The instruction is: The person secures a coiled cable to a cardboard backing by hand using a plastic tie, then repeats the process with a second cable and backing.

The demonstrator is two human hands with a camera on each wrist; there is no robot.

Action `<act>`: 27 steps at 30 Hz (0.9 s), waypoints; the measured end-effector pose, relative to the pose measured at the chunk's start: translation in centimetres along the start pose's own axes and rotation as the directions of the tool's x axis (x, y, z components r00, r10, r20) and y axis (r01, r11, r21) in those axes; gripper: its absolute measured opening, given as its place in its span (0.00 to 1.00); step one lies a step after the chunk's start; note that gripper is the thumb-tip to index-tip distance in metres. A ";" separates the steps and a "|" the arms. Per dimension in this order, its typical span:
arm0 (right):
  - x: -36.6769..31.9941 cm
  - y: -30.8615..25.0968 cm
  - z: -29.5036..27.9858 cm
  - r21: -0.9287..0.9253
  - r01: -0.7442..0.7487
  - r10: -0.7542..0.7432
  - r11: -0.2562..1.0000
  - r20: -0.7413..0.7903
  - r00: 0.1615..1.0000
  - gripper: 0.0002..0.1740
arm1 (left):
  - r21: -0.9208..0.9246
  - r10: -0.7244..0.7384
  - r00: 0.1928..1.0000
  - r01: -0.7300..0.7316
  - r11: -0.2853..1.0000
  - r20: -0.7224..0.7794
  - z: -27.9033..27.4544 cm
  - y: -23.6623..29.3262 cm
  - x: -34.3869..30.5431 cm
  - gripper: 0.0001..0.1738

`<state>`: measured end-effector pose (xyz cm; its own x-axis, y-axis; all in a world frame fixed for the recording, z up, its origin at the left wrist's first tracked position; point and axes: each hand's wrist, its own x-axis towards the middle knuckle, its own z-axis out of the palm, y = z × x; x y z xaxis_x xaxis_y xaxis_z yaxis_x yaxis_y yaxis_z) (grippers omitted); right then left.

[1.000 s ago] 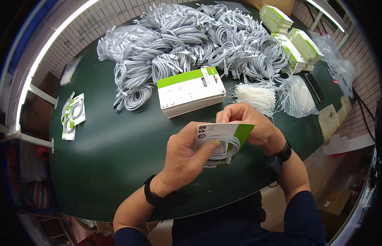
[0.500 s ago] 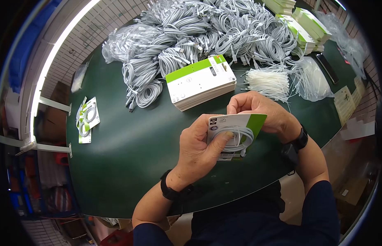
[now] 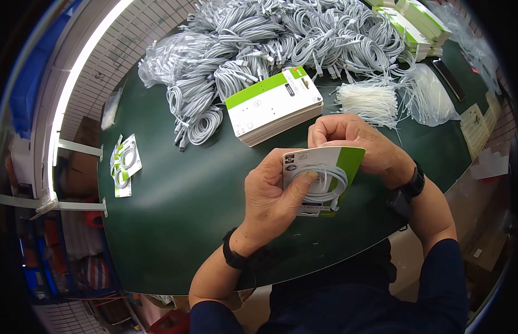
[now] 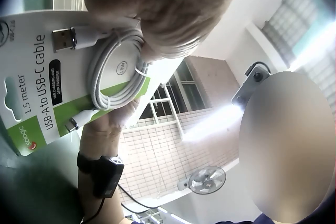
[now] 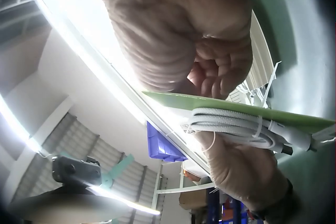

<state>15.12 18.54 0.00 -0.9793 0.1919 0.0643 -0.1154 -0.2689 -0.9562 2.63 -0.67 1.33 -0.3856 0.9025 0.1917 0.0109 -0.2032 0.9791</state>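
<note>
The left hand (image 3: 273,192) grips a white and green card (image 3: 298,157) by its left side, its thumb pressing a coiled grey-white cable (image 3: 339,181) against the card front. In the left wrist view the cable (image 4: 100,85) shows a USB-A plug and a USB-C plug, with ties around the coil. Behind the card's upper right edge is the right hand (image 3: 364,142), its fingers curled; in the right wrist view this hand (image 5: 184,35) is at the back of the card (image 5: 231,103). Whether its fingertips pinch a tie end is hidden.
A stack of cards (image 3: 278,131) stands beyond the hands, with a heap of coiled cables (image 3: 242,33) behind it. White ties (image 3: 367,103), a plastic bag (image 3: 431,100) and a phone (image 3: 448,79) lie at the right. Carded cables (image 3: 125,161) lie at the left.
The head view has shifted, so the table items appear moved. Both hands stay at the card, which is tilted slightly differently, with more of the coil showing.
</note>
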 end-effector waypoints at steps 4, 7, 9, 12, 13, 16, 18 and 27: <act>0.4 0.2 -0.4 -0.086 -0.009 -0.002 0.996 -0.133 0.991 0.11 | -0.033 -0.016 1.000 0.016 0.999 0.012 0.2 0.3 -0.2 0.13; 0.4 -0.1 -0.7 -0.166 -0.056 0.016 0.984 -0.234 0.972 0.10 | -0.046 -0.010 1.000 0.011 0.999 0.008 0.7 0.4 -0.4 0.13; 0.7 -0.1 -0.1 -0.239 -0.046 -0.021 0.970 -0.267 0.964 0.10 | -0.038 -0.010 1.000 0.011 0.999 0.013 0.4 0.5 -0.3 0.13; 1.0 0.8 0.4 -0.329 0.021 -0.113 0.944 -0.263 0.958 0.09 | -0.071 -0.046 0.998 0.043 0.997 -0.032 0.6 0.5 -0.2 0.13; 1.0 1.0 0.5 -0.336 0.036 -0.125 0.941 -0.248 0.961 0.08 | -0.084 -0.046 0.998 0.042 0.996 -0.048 0.7 0.6 -0.2 0.14; 0.8 1.2 1.3 -0.434 0.057 -0.165 0.899 -0.215 0.963 0.07 | -0.057 -0.036 0.996 0.032 0.998 -0.081 1.0 1.1 -0.3 0.16; 0.8 1.4 1.7 -0.497 0.070 -0.203 0.865 -0.218 0.954 0.06 | 0.050 -0.012 0.996 0.017 0.999 -0.091 1.0 0.9 -0.5 0.18; 1.6 1.2 -0.8 -0.088 0.143 -0.168 0.986 -0.486 0.858 0.08 | 0.034 -0.063 0.994 0.067 0.997 -0.093 1.3 0.9 -1.1 0.15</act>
<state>13.54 19.26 -1.31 -0.7399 0.6683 0.0766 -0.2392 -0.1550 -0.9585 4.22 -1.35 2.09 -0.4694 0.8745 0.1219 0.0169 -0.1292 0.9915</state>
